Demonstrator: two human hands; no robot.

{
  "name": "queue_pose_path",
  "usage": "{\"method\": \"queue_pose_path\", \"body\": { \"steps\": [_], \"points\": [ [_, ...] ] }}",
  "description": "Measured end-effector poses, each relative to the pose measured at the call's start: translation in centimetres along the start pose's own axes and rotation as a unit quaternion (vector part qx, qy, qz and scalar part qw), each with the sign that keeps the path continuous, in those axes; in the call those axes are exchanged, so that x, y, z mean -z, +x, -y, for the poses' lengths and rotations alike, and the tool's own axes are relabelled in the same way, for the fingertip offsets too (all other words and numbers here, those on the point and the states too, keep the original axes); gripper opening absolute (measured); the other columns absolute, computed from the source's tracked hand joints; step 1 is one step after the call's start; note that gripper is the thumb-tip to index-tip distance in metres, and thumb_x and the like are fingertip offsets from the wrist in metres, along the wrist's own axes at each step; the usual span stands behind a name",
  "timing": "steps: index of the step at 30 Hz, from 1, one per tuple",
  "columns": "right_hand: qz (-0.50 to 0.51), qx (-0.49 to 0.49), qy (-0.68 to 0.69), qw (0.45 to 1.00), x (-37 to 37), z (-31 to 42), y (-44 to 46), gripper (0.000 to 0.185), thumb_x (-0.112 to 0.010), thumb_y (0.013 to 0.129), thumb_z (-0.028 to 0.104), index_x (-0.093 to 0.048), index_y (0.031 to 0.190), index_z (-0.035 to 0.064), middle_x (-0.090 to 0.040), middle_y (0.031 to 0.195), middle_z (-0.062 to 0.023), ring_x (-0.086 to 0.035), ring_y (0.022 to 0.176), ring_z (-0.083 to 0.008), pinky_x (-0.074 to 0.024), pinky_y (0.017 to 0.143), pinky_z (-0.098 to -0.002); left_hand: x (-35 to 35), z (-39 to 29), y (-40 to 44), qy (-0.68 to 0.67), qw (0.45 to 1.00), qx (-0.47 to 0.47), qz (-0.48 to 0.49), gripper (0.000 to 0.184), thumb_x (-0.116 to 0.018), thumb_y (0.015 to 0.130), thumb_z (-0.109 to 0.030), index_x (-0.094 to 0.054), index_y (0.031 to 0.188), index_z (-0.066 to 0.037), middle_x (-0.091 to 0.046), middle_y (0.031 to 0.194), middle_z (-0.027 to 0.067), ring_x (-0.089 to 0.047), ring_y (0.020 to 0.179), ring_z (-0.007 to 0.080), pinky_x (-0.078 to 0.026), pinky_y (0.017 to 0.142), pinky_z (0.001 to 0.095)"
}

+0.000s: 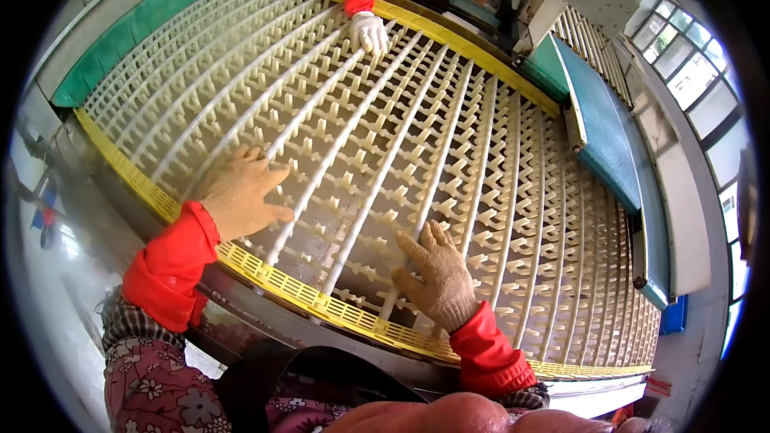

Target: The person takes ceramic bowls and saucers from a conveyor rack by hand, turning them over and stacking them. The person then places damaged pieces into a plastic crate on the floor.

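Observation:
My left hand (242, 194), in a tan knit glove with a red cuff, is over the near left part of a wide bed of pale rods and pegs. Its fingers are spread, with the thumb pointing toward a smooth white rod (305, 199). My right hand (439, 277), gloved the same way, is low over the bed at centre. Its fingers are apart and slightly bent beside another white rod (427, 202), and nothing shows in its grasp. Whether its fingertips touch the rod I cannot tell. Rows of pegged rods (521, 216) lie between the smooth ones.
A yellow slotted strip (297, 293) edges the near side, another yellow strip (445, 28) the far side. Across the bed, a co-worker's white-gloved hand (369, 34) rests on the rods. Green side panel (136, 36) at left; blue belt (597, 116) at right.

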State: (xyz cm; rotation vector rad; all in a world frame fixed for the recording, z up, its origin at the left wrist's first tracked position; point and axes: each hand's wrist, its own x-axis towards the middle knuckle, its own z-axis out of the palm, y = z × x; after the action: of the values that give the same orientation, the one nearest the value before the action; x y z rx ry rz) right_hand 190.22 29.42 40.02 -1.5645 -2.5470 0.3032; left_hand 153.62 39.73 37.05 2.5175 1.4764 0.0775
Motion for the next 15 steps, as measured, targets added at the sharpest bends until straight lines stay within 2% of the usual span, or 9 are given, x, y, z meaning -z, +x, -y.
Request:
{"method": "queue_pose_path", "body": {
  "steps": [2, 5, 8, 11, 15],
  "points": [
    [0.002, 0.001, 0.012, 1.0, -0.1, -0.3, -0.1, 0.064, -0.084, 0.088, 0.022, -0.064, 0.144, -0.0011, -0.058, 0.122, -0.0252, -0.056, 0.119, -0.0462, -0.0505, 0.103, -0.0557, -0.7, 0.1, -0.1, 0.012, 0.999, -0.022, -0.036, 0.082, -0.078, 0.092, -0.064, -0.07, 0.146, -0.002, -0.074, 0.129, 0.0223, -0.059, 0.129, 0.0371, -0.039, 0.119, 0.0457],
    [0.002, 0.006, 0.009, 1.0, 0.0, -0.2, -0.2, 0.064, -0.084, 0.086, 0.021, -0.064, 0.142, -0.0018, -0.058, 0.121, -0.0243, -0.055, 0.118, -0.0459, -0.0495, 0.104, -0.0553, -0.7, 0.4, 0.1, -0.021, 0.998, -0.038, -0.039, 0.084, -0.079, 0.092, -0.063, -0.069, 0.148, -0.001, -0.073, 0.133, 0.0241, -0.057, 0.135, 0.0382, -0.038, 0.123, 0.0463],
    [0.0, 0.022, 0.021, 1.0, 0.3, -0.5, -0.3, 0.065, -0.084, 0.085, 0.02, -0.063, 0.142, -0.0031, -0.059, 0.119, -0.0237, -0.054, 0.118, -0.0462, -0.0488, 0.104, -0.0559, -0.7, -0.3, 0.2, 0.007, 0.999, -0.031, -0.04, 0.084, -0.079, 0.093, -0.064, -0.068, 0.148, -0.001, -0.073, 0.136, 0.0245, -0.055, 0.142, 0.0393, -0.033, 0.129, 0.0473],
    [0.004, 0.032, 0.035, 0.999, 0.6, -0.6, -0.3, 0.068, -0.085, 0.083, 0.019, -0.062, 0.142, -0.0043, -0.06, 0.118, -0.0239, -0.054, 0.118, -0.0466, -0.0475, 0.107, -0.0574, 0.1, -0.8, 0.5, -0.015, 1.0, -0.021, 0.002, 0.083, -0.078, 0.094, -0.063, -0.068, 0.149, -0.001, -0.072, 0.139, 0.0226, -0.053, 0.146, 0.0404, -0.029, 0.133, 0.0479],
    [-0.005, 0.031, 0.028, 0.999, -0.7, 0.3, -0.8, 0.071, -0.085, 0.083, 0.02, -0.06, 0.145, -0.0049, -0.061, 0.123, -0.0249, -0.054, 0.121, -0.0485, -0.0439, 0.116, -0.061, -3.0, 0.8, 1.3, -0.055, 0.995, -0.077, -0.006, 0.082, -0.078, 0.095, -0.061, -0.068, 0.147, 0.001, -0.073, 0.136, 0.018, -0.058, 0.139, 0.0372, -0.031, 0.131, 0.0487]
  ]
}}
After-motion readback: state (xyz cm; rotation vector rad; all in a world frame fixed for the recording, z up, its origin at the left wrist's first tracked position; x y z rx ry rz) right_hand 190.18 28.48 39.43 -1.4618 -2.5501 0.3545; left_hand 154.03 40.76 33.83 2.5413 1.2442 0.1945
